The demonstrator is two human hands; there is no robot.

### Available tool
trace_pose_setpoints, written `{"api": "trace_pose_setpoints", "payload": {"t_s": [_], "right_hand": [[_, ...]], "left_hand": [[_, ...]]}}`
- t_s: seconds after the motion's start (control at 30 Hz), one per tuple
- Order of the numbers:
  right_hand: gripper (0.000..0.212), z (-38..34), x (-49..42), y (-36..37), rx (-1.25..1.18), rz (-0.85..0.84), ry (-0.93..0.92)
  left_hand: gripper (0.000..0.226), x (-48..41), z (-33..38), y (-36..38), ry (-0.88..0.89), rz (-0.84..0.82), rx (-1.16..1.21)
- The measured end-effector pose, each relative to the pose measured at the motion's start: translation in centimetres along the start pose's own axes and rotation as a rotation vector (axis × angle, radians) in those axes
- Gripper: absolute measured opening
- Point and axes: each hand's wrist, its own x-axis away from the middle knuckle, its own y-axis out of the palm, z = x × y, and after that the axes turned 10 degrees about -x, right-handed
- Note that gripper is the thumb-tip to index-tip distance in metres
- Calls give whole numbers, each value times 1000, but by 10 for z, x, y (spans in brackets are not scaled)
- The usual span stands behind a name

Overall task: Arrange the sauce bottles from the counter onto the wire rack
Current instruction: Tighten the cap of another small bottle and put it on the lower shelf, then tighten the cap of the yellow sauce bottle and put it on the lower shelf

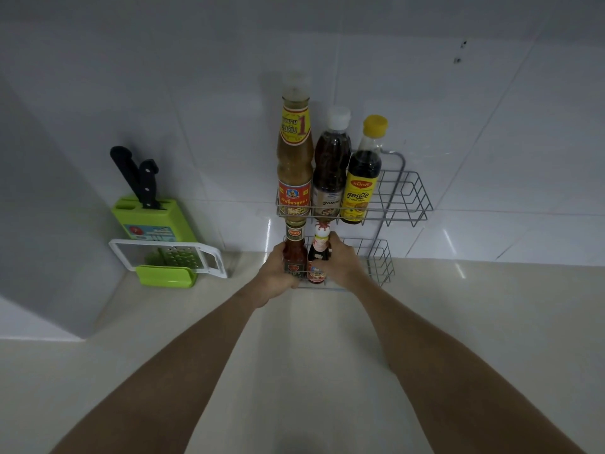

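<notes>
Wire of the rack (pixel 406 198) partly masks the labels, and the small print is too blurred to read. Three tall bottles stand on its upper shelf: a tan sauce bottle (pixel 294 158), a dark bottle with a white cap (pixel 330 172), and a yellow-capped bottle (pixel 361 178). On the lower shelf, the left hand (pixel 278 273) grasps a red chilli bottle (pixel 294 253); the right hand (pixel 340 263) grasps a dark bottle with a red cap (pixel 318 257), fingers hidden behind.
</notes>
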Motion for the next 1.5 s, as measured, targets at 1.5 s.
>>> {"api": "trace_pose_setpoints", "payload": {"t_s": [1.5], "right_hand": [[39, 187, 323, -3, 335, -396, -331]], "left_hand": [[68, 242, -108, 162, 297, -313, -274]]}}
